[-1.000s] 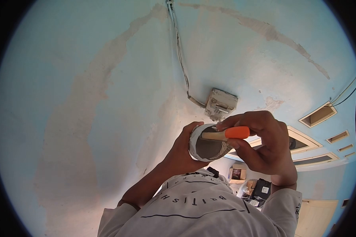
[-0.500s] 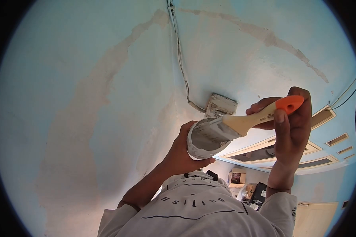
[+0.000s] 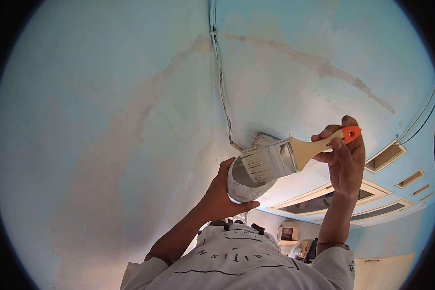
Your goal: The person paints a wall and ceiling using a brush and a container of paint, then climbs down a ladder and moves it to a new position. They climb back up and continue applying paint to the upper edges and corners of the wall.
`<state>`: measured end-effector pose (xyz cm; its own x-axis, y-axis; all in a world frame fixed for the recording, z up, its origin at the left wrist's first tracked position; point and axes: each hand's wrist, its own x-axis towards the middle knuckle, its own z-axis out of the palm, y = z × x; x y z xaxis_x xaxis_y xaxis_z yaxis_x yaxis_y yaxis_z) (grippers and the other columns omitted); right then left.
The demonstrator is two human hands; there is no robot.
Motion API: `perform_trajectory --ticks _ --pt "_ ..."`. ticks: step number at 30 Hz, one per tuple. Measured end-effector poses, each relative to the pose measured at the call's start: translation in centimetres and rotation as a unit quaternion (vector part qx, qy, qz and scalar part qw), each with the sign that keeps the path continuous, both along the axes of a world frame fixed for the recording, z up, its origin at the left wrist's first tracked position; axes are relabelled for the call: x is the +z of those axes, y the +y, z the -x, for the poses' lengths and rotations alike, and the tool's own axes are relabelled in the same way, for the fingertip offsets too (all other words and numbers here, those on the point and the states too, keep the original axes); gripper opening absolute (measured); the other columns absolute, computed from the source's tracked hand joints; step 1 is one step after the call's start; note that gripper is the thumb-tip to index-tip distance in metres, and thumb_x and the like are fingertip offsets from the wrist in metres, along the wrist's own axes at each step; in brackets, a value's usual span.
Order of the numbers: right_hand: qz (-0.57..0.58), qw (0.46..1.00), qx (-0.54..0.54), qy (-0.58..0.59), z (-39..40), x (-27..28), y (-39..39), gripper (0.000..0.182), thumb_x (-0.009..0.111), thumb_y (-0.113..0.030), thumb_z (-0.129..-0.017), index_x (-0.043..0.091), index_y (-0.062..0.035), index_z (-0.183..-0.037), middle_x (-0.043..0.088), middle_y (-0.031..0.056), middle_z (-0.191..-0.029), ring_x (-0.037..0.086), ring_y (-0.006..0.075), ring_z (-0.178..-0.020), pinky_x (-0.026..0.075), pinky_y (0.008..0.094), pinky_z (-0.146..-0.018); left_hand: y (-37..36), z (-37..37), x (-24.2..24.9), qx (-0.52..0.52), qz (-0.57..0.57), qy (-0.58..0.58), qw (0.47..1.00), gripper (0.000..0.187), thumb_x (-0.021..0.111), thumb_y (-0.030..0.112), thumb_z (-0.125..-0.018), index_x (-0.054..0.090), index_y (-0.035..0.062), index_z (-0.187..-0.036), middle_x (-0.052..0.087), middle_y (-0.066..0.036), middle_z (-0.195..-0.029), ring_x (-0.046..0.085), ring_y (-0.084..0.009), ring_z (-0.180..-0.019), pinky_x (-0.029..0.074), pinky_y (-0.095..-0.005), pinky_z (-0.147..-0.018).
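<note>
My left hand (image 3: pixel 221 194) is closed around a small paint-smeared tub (image 3: pixel 245 192), tilted so that its opening shows, with greyish-white paint inside. Between the thumb and fingers of my right hand (image 3: pixel 346 164) is the handle of a wide paintbrush (image 3: pixel 302 152), cream with an orange end. Its paint-coated bristles point left and overlap the tub's mouth, the tips right at the rim. Light paint also coats the metal band.
A patchy light-blue wall (image 3: pixel 169 125) with bare plaster streaks surrounds the hands. A cable (image 3: pixel 221 82) runs down to a switch box (image 3: pixel 266 138) partly hidden behind the brush. Framed vents (image 3: pixel 386 157) are at right; a cardboard box (image 3: pixel 288 233) stands low behind.
My right hand has drawn the brush up out of the tub, so the bristles now show. The view has shifted, and the wall streaks and cable sit lower in it.
</note>
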<state>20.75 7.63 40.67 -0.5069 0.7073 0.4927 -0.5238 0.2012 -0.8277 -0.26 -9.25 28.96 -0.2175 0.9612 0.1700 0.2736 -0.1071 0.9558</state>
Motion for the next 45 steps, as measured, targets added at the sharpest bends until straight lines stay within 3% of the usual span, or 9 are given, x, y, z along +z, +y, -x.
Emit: perform_trajectory --ticks 2,5,14,17,18,35,40,42,45 --pt "0.017 1.0 0.002 -0.006 0.0 0.0 0.0 0.028 0.058 -0.006 -0.101 0.043 0.0007 -0.124 0.066 0.0192 -0.106 0.072 0.0346 -0.104 0.068 0.042 -0.078 0.1 0.3 0.0 0.007 -0.043 0.03 0.999 0.107 0.095 0.028 -0.069 0.026 0.0063 -0.149 0.051 -0.018 -0.142 0.051 -0.0306 -0.135 0.043 -0.0435 -0.111" --pt "0.049 0.998 0.028 -0.009 -0.2 -0.5 0.4 0.021 0.057 -0.009 -0.102 0.052 0.003 -0.119 0.066 0.0161 -0.107 0.072 0.0313 -0.105 0.068 0.0425 -0.079 0.4 0.6 -0.5 0.015 -0.068 0.051 0.996 0.111 0.096 0.034 -0.068 0.027 0.0039 -0.15 0.052 -0.019 -0.141 0.052 -0.0314 -0.134 0.044 -0.0436 -0.11" --pt "0.062 0.996 0.044 0.041 0.0 0.1 0.3 0.018 0.055 -0.013 -0.104 0.053 0.0015 -0.114 0.063 0.0183 -0.107 0.07 0.0336 -0.107 0.068 0.0438 -0.082 0.4 0.3 1.1 0.02 -0.023 0.04 0.999 0.114 0.094 0.042 -0.071 0.023 -0.0006 -0.149 0.051 -0.022 -0.142 0.053 -0.0326 -0.134 0.044 -0.0434 -0.111" --pt "0.043 0.997 0.046 0.043 0.2 0.3 0.1 0.017 0.056 -0.013 -0.104 0.053 0.0011 -0.114 0.063 0.0179 -0.107 0.07 0.0342 -0.106 0.068 0.0438 -0.082 0.7 -0.1 1.4 0.009 -0.131 -0.021 0.991 0.107 0.096 0.032 -0.069 0.032 0.0049 -0.151 0.049 -0.019 -0.145 0.049 -0.0318 -0.136 0.043 -0.0474 -0.11" --pt "0.048 0.997 0.049 0.04 0.2 0.4 0.0 0.017 0.057 -0.013 -0.103 0.054 0.0009 -0.113 0.063 0.0177 -0.107 0.07 0.0342 -0.107 0.068 0.0436 -0.082 0.8 0.0 1.0 0.004 -0.127 -0.005 0.992 0.115 0.096 0.032 -0.068 0.024 0.0042 -0.153 0.046 -0.02 -0.147 0.047 -0.0326 -0.138 0.043 -0.0471 -0.109" --pt "-0.039 0.999 0.027 -0.015 0.8 3.0 -0.8 0.015 0.059 -0.013 -0.101 0.055 0.0006 -0.108 0.059 0.0135 -0.103 0.07 0.0354 -0.107 0.068 0.0408 -0.081 0.9 0.8 2.3 0.019 -0.154 0.028 0.988 0.112 0.098 0.03 -0.066 0.029 0.0066 -0.151 0.05 -0.018 -0.144 0.05 -0.0303 -0.135 0.045 -0.046 -0.108" --pt "-0.048 0.998 0.026 -0.022 0.8 3.7 -0.9 0.015 0.061 -0.012 -0.101 0.056 0.0009 -0.107 0.059 0.0132 -0.103 0.071 0.0356 -0.107 0.069 0.04 -0.08 0.4 0.5 4.4 0.019 -0.146 0.01 0.989 0.11 0.097 0.032 -0.066 0.031 0.0054 -0.149 0.051 -0.019 -0.142 0.051 -0.0315 -0.134 0.046 -0.0467 -0.106" --pt "-0.051 0.998 0.022 -0.02 0.9 3.7 -1.4 0.014 0.061 -0.011 -0.1 0.057 0.0009 -0.106 0.06 0.0131 -0.102 0.071 0.0356 -0.107 0.069 0.0395 -0.08 0.1 0.6 5.0 0.027 0.007 0.028 0.999 0.12 0.095 0.044 -0.069 0.02 -0.0023 -0.15 0.041 -0.022 -0.148 0.042 -0.0325 -0.142 0.036 -0.0447 -0.117" --pt "-0.062 0.997 0.026 -0.032 0.8 4.3 -1.5 0.015 0.062 -0.012 -0.1 0.057 0.0009 -0.106 0.06 0.0128 -0.102 0.071 0.0352 -0.107 0.069 0.0391 -0.08 -0.1 0.5 5.5 0.028 0.012 0.025 0.999 0.12 0.094 0.047 -0.069 0.021 -0.0021 -0.15 0.041 -0.022 -0.147 0.044 -0.0329 -0.14 0.037 -0.0446 -0.116"
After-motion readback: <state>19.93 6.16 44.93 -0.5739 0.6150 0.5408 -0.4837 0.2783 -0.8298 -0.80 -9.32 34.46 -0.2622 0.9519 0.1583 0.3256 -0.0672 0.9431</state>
